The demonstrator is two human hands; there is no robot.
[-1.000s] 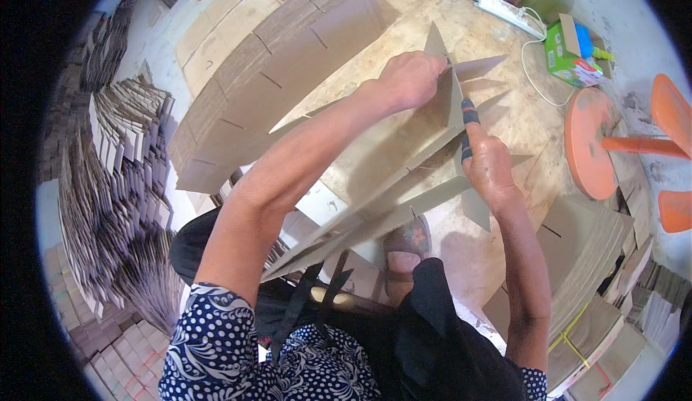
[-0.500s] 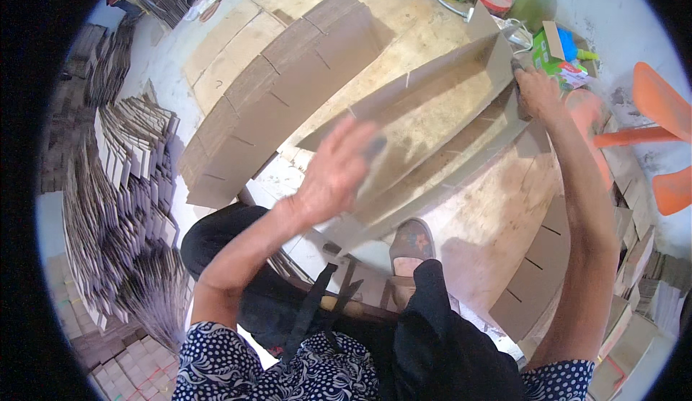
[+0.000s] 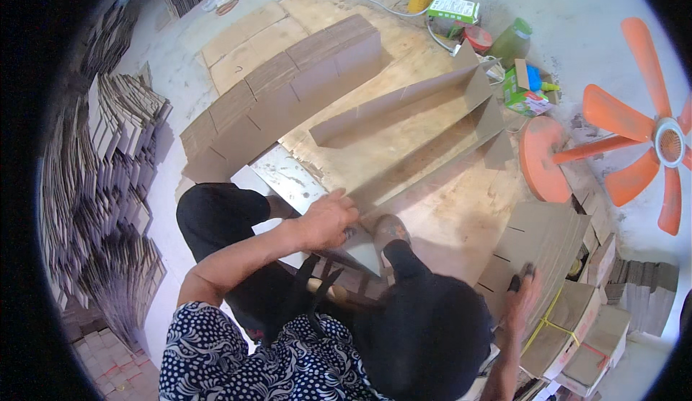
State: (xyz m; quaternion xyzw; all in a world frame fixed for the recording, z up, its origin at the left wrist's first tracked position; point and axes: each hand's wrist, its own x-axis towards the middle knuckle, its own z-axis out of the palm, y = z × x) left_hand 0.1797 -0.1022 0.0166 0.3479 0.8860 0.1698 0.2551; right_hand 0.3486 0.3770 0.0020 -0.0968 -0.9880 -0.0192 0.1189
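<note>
My left hand (image 3: 330,219) is low in front of my knees with its fingers curled, at the near end of the standing cardboard strips (image 3: 425,152). A dark cover shows on one finger; what the fingers grip is hidden. On the right, my right hand (image 3: 523,296) lies on a stack of slotted cardboard sheets (image 3: 530,239), thumb and fingers apart, with dark covers on the tips. The standing strips run away from me on the wooden board, angled to the right, with an upright cross piece (image 3: 477,87) at their far end.
A long curved block of slotted cardboard (image 3: 288,87) stands at the far left of the wooden board (image 3: 468,217). Many flat pieces (image 3: 108,177) are piled at left. An orange fan (image 3: 544,159) stands at right, near strapped bundles (image 3: 562,329). A green box (image 3: 530,98) sits behind.
My right hand has left the strips' far end and come back to the stack at right. My left hand has dropped to the strips' near end. The view has shifted, showing the whole fan.
</note>
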